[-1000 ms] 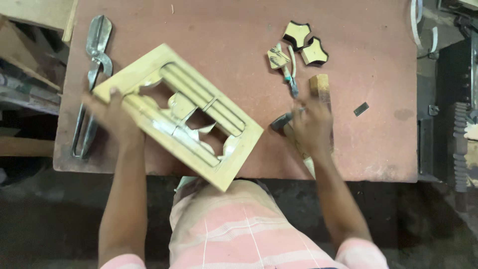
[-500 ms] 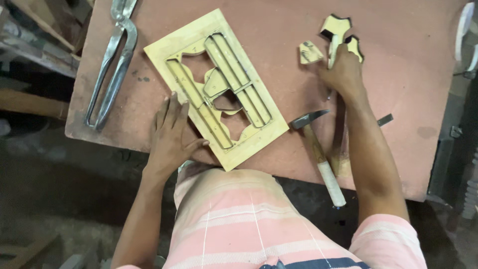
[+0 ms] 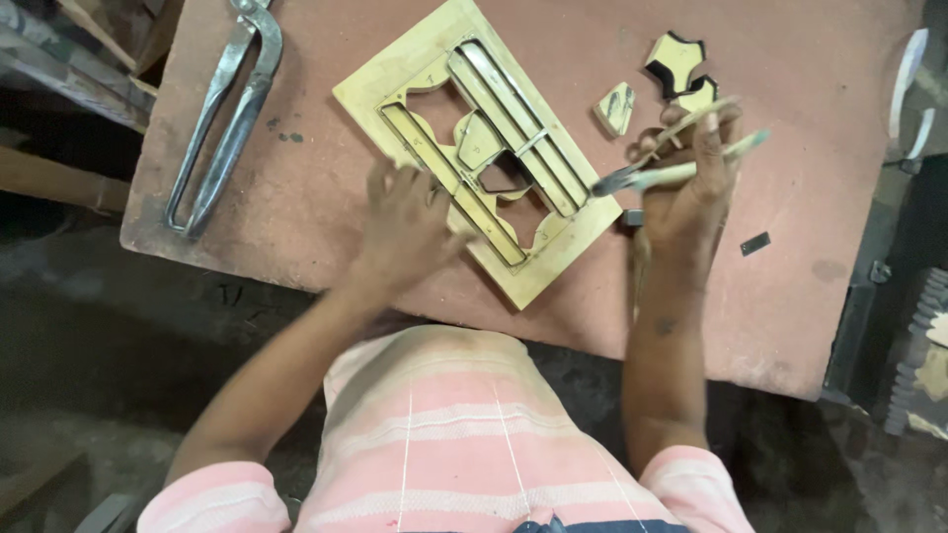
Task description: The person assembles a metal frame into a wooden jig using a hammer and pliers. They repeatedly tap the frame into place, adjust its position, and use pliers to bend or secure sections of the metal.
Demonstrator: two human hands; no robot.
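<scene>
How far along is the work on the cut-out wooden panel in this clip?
Done: the wooden panel already has shaped openings, and three cut pieces lie loose on the table. In hand: the left hand presses the panel, the right hand grips thin tools. Left: cannot tell; the shears lie unused.

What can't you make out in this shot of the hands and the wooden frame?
- Head view: the tool in the right hand is motion-blurred; its kind is unclear.
- The left hand covers part of the frame and is blurred.
- The top edge cuts off the tongs.
- The right edge cuts off the white object.
</scene>
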